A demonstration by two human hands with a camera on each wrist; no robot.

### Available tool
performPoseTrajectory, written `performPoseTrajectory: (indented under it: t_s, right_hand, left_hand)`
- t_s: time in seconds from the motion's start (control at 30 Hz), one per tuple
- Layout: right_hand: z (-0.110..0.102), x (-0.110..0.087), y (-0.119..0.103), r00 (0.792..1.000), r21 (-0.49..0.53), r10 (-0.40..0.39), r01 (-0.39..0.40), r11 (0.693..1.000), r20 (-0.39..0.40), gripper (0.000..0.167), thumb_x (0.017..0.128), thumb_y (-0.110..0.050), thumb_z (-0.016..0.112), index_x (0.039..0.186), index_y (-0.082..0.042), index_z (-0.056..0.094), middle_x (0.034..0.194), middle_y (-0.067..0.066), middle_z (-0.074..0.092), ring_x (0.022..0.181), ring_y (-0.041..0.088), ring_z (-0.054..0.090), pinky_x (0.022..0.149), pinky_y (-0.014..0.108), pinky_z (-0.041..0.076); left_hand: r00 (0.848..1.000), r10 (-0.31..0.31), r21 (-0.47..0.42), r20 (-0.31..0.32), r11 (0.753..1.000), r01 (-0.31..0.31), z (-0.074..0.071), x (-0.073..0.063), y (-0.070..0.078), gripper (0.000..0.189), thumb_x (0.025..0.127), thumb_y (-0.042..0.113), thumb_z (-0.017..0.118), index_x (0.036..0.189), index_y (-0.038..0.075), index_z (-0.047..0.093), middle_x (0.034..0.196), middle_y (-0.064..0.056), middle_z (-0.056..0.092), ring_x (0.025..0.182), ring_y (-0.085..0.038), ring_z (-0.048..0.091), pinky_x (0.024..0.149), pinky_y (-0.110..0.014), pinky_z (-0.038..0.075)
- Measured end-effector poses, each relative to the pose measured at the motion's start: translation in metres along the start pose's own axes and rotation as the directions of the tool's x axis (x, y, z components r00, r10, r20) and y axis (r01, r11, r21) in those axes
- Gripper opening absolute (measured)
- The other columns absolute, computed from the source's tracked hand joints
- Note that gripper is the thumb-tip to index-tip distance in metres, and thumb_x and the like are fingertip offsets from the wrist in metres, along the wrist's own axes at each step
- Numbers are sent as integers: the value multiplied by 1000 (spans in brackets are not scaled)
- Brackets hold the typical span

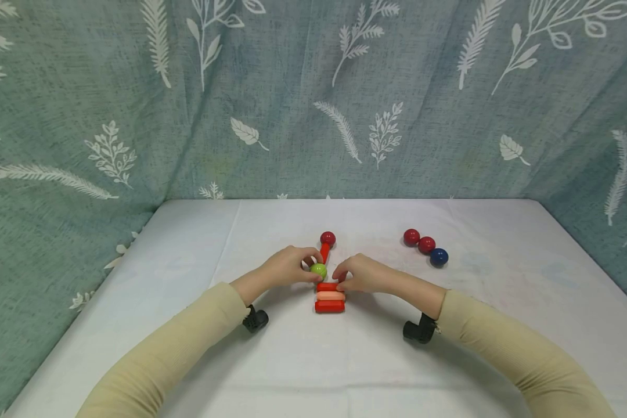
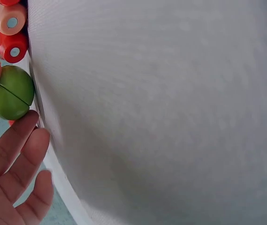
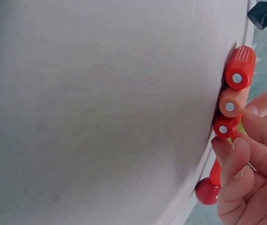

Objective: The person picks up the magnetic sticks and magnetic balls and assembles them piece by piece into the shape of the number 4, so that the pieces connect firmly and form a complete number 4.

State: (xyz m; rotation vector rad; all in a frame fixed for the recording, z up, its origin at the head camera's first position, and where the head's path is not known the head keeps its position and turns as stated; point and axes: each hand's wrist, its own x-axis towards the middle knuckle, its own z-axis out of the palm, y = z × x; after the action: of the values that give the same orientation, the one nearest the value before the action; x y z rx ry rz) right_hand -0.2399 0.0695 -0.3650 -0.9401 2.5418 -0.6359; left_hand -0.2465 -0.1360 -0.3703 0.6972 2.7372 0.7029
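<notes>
My left hand (image 1: 291, 267) pinches a glossy green ball (image 1: 319, 270) between thumb and fingers; a thin dark seam crosses the ball in the left wrist view. Just in front of the ball, three short magnetic sticks lie side by side: a far red stick (image 3: 223, 127), a peach stick (image 1: 331, 296) and a near red stick (image 1: 330, 306). Silvery round discs show on their ends. At the right end of the far red stick, my right hand (image 1: 363, 274) pinches it with curled fingers, its thumb beside the peach stick.
Behind the green ball, another red stick (image 1: 325, 252) points away to a dark red ball (image 1: 328, 238). Farther right on the white tabletop (image 1: 271, 366) sit a red ball (image 1: 411, 237), a second red ball (image 1: 426, 245) and a blue ball (image 1: 439, 257). A leaf-patterned curtain (image 1: 292, 116) hangs behind.
</notes>
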Motion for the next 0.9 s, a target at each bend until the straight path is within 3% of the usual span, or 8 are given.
performPoseTrajectory:
  t_s: [0.37, 0.9]
  right_hand:
    - [2, 1, -1, 999, -14, -36, 36, 999, -4, 21, 83, -8, 65, 103, -4, 68, 91, 2, 68, 79, 10, 57, 71, 21, 48]
    - [1, 2, 0, 999, -44, -45, 46, 998, 20, 19, 83, -7, 64, 101, -4, 69, 92, 3, 67, 82, 12, 57, 78, 27, 49]
  left_hand:
    - [998, 40, -47, 48, 998, -38, -1, 1, -4, 24, 81, 20, 68, 104, 17, 62, 96, -1, 66, 84, -14, 62, 76, -30, 49]
    - [997, 80, -66, -2, 995, -80, -1, -1, -7, 23, 79, 20, 72, 99, 15, 62, 93, 0, 67, 88, -14, 63, 72, -26, 47]
